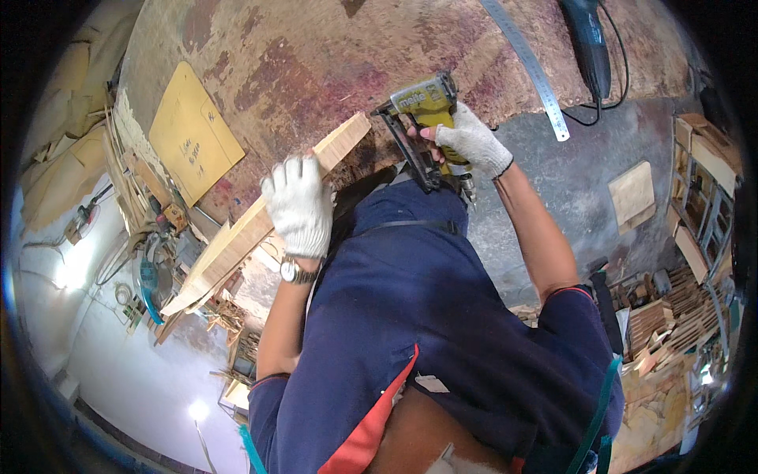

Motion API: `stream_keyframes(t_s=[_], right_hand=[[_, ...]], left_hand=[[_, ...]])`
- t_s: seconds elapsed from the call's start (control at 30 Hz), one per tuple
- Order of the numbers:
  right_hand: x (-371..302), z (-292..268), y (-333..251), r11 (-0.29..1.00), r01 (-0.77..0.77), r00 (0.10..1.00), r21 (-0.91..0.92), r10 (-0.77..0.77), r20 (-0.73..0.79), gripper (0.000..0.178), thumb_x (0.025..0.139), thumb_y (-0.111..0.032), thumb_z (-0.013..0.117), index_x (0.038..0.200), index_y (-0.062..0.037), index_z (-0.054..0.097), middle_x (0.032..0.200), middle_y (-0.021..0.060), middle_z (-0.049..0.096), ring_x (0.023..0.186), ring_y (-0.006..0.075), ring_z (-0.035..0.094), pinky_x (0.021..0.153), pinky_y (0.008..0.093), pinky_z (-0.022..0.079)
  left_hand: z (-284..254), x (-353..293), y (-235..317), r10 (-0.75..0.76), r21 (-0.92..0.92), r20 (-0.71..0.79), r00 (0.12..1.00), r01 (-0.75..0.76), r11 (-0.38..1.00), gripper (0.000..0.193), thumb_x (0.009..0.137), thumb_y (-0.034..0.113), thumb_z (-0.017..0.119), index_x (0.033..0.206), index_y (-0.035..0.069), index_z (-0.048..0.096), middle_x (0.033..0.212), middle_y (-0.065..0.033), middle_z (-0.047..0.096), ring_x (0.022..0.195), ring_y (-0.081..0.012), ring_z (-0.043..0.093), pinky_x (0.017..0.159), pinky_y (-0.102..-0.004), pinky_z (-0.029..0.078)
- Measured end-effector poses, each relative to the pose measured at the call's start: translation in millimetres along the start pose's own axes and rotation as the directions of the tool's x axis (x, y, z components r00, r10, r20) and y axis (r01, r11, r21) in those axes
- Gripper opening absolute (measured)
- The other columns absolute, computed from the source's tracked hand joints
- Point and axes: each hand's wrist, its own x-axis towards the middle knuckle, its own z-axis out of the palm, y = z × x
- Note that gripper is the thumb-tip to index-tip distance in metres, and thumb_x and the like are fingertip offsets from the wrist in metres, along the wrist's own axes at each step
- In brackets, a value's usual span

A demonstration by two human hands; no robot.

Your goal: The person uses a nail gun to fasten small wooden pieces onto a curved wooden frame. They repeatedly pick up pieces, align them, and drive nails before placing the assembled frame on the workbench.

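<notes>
One plank (246,231) (long axis lower-left to upper-right) clamped in left hand (300,207); right hand (477,142) grips nailer (429,98).

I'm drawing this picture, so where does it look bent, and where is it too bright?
In the head view, the ruler looks bent and a dark round rim frames everything; in the head view, white glare shows at far left, lower left and lower right; in the head view, the yellow tool looks fairly sharp.
</notes>
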Motion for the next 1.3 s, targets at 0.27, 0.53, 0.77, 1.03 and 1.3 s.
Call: stream_keyframes(t_s=[0.27, 0.53, 0.77, 1.03, 1.3], right_hand=[[29, -1, 23, 0.999, -0.035, 0.999, -0.008, 0.035, 0.025, 0.034, 0.095, -0.02, 0.075, 0.121, 0.0009, 0.066, 0.102, 0.0076, 0.075, 0.057, 0.0078, 0.056, 0.053, 0.0257, 0.05], [40, 3, 32, 0.997, -0.061, 0.997, -0.055, 0.063, 0.043, 0.039, 0.096, -0.023, 0.074, 0.125, 0.0002, 0.064, 0.101, 0.006, 0.075, 0.055, 0.008, 0.056, 0.053, 0.026, 0.049], [36, 9, 20, 0.992, -0.083, 0.996, -0.092, 0.085, 0.026, 0.039, 0.096, -0.022, 0.074, 0.126, 0.0008, 0.064, 0.099, 0.0064, 0.075, 0.055, 0.0079, 0.055, 0.054, 0.027, 0.049], [25, 22, 7, 0.987, -0.112, 0.992, -0.114, 0.117, 0.041, 0.039, 0.095, -0.021, 0.075, 0.125, 0.0006, 0.064, 0.094, 0.0051, 0.073, 0.054, 0.0082, 0.054, 0.051, 0.0263, 0.047], [21, 33, -1, 0.989, -0.141, 0.99, -0.047, 0.142, 0.023, 0.041, 0.094, -0.02, 0.076, 0.128, 0.0002, 0.062, 0.096, 0.0053, 0.073, 0.056, 0.0076, 0.055, 0.051, 0.0258, 0.047]], left_hand=[[7, -14, -14, 0.042, 0.06, -0.065, 0.997, -0.039, 0.997, 0.055, 0.077, 0.025, 0.081, 0.129, 0.012, 0.066, 0.102, -0.0072, 0.066, 0.099, -0.027, 0.062, 0.086, -0.0431, 0.046], [6, -11, -12, 0.017, -0.022, -0.111, 0.994, -0.019, 1.0, 0.054, 0.072, 0.026, 0.084, 0.122, 0.012, 0.07, 0.098, -0.0068, 0.066, 0.098, -0.0275, 0.063, 0.085, -0.0449, 0.047], [9, -13, -12, 0.017, 0.015, -0.098, 0.995, -0.015, 1.0, 0.048, 0.077, 0.029, 0.082, 0.12, 0.011, 0.071, 0.1, -0.0062, 0.068, 0.096, -0.0268, 0.064, 0.085, -0.0445, 0.047], [6, -12, -11, 0.01, -0.034, -0.117, 0.993, -0.014, 0.999, 0.047, 0.077, 0.024, 0.082, 0.12, 0.013, 0.069, 0.095, -0.007, 0.064, 0.097, -0.0278, 0.062, 0.084, -0.0449, 0.045], [6, -11, -11, 0.009, -0.026, -0.082, 0.997, -0.011, 1.0, 0.044, 0.078, 0.026, 0.08, 0.118, 0.009, 0.07, 0.105, -0.0035, 0.07, 0.094, -0.0258, 0.063, 0.08, -0.0447, 0.046]])
